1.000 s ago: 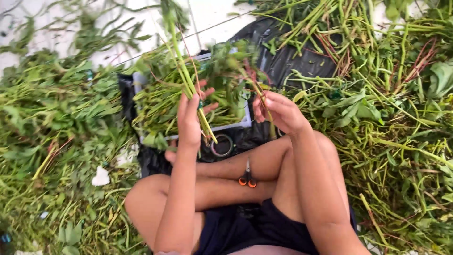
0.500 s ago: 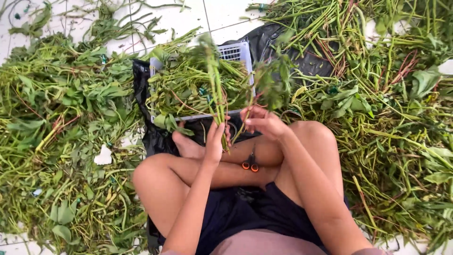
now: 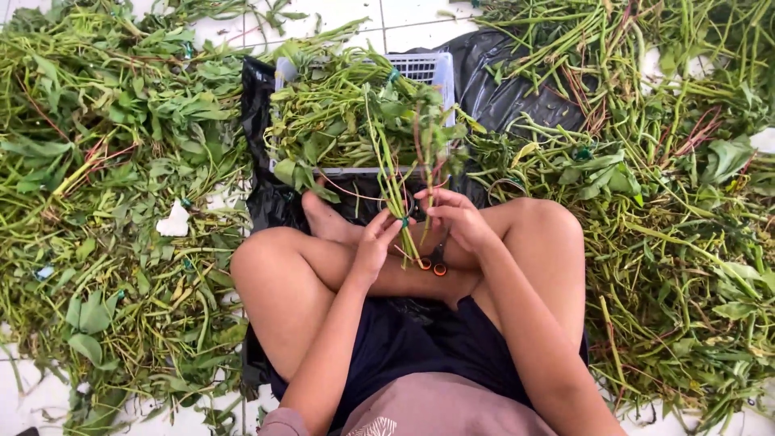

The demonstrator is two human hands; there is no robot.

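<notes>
Hands: left hand (image 3: 373, 242) and right hand (image 3: 458, 220), both pinched on a leafy stem bunch (image 3: 397, 173) over the crossed legs, before the white basket (image 3: 426, 71). Handling: grip low, stems aligned.

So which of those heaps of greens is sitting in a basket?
The middle heap, just beyond the hands. It lies in a white slatted basket, while the left heap and right heap lie loose on the floor.
</notes>
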